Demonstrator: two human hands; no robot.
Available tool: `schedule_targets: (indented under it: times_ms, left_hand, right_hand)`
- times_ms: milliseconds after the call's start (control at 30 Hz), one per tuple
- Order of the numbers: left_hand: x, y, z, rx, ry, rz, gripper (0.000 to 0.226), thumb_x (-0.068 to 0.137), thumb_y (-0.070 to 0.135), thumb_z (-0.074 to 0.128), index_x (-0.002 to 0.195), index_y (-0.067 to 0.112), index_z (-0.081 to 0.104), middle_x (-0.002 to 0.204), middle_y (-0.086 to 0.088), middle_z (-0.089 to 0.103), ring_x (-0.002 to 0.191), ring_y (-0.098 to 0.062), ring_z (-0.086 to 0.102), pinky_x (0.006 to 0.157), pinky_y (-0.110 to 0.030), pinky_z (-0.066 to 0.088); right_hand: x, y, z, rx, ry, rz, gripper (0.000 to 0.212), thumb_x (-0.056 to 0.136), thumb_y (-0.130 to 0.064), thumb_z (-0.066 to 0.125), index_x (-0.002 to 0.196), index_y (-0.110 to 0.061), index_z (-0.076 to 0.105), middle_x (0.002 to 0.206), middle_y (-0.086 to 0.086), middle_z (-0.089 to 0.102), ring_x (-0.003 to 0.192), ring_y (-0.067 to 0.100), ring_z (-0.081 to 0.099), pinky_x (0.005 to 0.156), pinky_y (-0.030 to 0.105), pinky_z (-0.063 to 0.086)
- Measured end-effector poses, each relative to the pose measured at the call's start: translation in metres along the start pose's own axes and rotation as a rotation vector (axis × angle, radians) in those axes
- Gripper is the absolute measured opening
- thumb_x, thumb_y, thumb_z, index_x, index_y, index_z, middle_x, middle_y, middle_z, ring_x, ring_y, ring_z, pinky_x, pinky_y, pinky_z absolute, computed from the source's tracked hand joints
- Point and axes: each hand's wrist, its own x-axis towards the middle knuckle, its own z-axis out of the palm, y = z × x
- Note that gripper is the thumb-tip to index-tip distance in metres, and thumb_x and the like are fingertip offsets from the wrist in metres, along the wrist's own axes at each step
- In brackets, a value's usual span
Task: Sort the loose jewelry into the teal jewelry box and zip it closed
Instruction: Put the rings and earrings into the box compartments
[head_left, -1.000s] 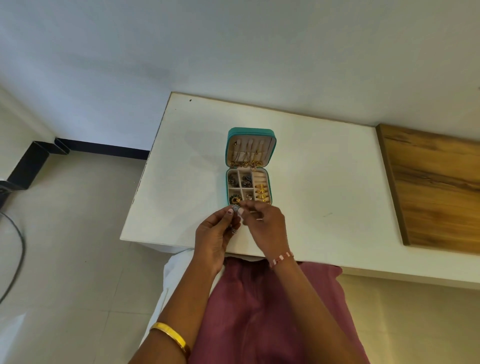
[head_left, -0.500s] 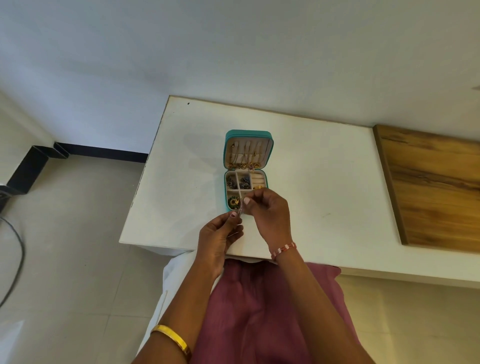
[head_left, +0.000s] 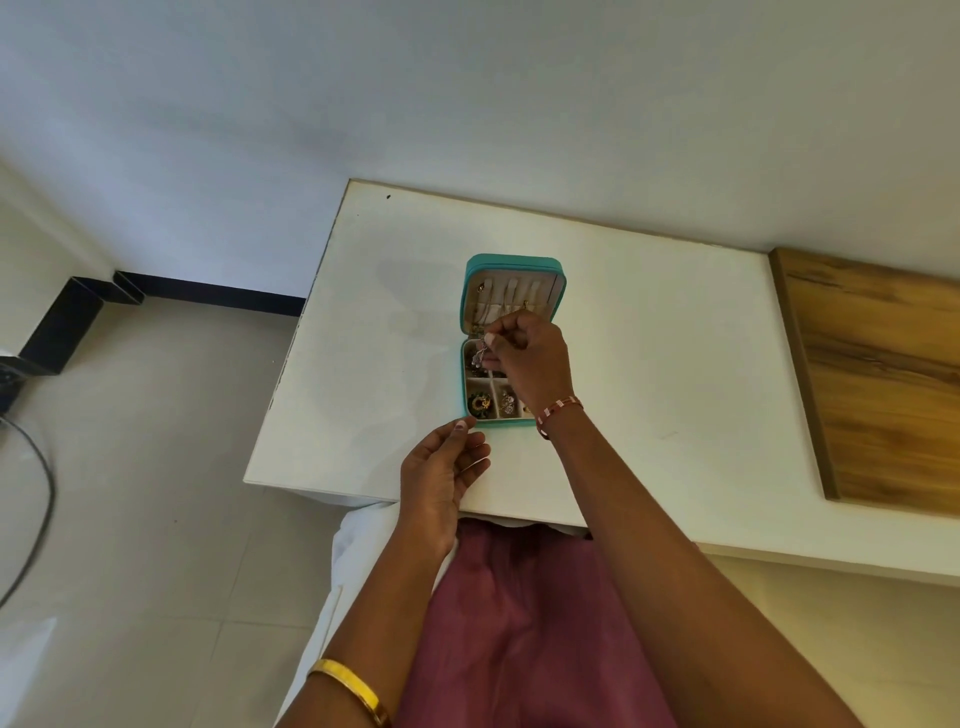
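The right hand (head_left: 530, 358) pinches a small dangling piece of jewelry (head_left: 480, 355) between thumb and fingertips, curled tight over the far-left compartment of the teal jewelry box (head_left: 511, 340). Half a second ago both hands met just in front of the box; now the right has reached forward and the left hand (head_left: 441, 467) has dropped back, loosely curled and holding nothing, over the white bench (head_left: 675, 374). The right hand hides the box's right-hand compartments, and the piece is too small to identify. The open box lies mid-bench, lid propped up.
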Motion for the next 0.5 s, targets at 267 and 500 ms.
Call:
schedule_targets:
  times_ms: [267, 500]
  left_hand:
    - [0.0, -0.001, 0.0, 0.028, 0.028, 0.043, 0.013, 0.089, 0.006, 0.053, 0.088, 0.011, 0.066, 0.063, 0.001, 0.069, 0.06, -0.01, 0.066, 0.062, -0.022, 0.057]
    - [0.0, -0.003, 0.0, 0.069, 0.049, 0.08, 0.011, 0.087, 0.007, 0.056, 0.089, 0.01, 0.066, 0.068, -0.002, 0.068, 0.063, -0.011, 0.064, 0.063, -0.022, 0.057]
  right_hand:
    - [0.003, 0.011, 0.001, -0.129, -0.028, -0.027, 0.017, 0.083, 0.004, 0.058, 0.097, -0.001, 0.066, 0.099, 0.014, 0.068, 0.086, 0.026, 0.067, 0.073, 0.027, 0.057]
    - [-0.012, 0.011, -0.027, -0.08, 0.131, -0.09, 0.016, 0.085, 0.005, 0.054, 0.091, -0.003, 0.067, 0.087, 0.006, 0.065, 0.065, 0.017, 0.065, 0.058, 0.016, 0.055]
